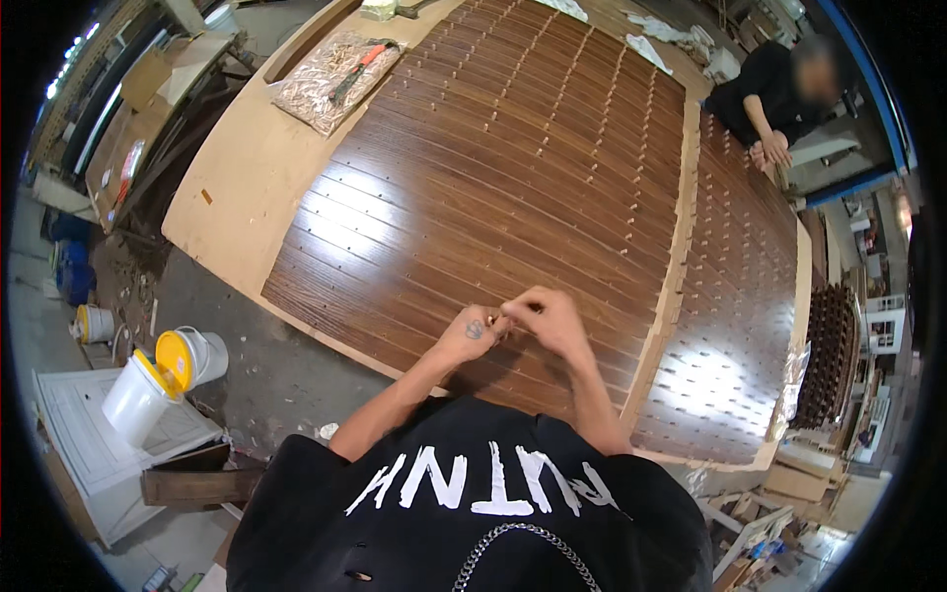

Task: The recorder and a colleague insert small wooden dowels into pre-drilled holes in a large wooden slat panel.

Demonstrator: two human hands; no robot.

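Observation:
Both my hands meet above the near part of a large dark brown wood-grain panel with lines of small holes. My left hand is curled closed, with small tan bits like wooden dowels at its fingertips. Bent over it, my right hand pinches thumb and fingers together close to the left fingers; whatever lies in that pinch is too small to tell. Short wooden dowels stand upright in rows across the panel's far and right parts. Around my hands the holes hold no visible dowels.
A clear bag of dowels lies on the pale board at far left, with a red-handled tool on it. A second dowelled panel lies to the right, where a co-worker leans over. White buckets stand at left.

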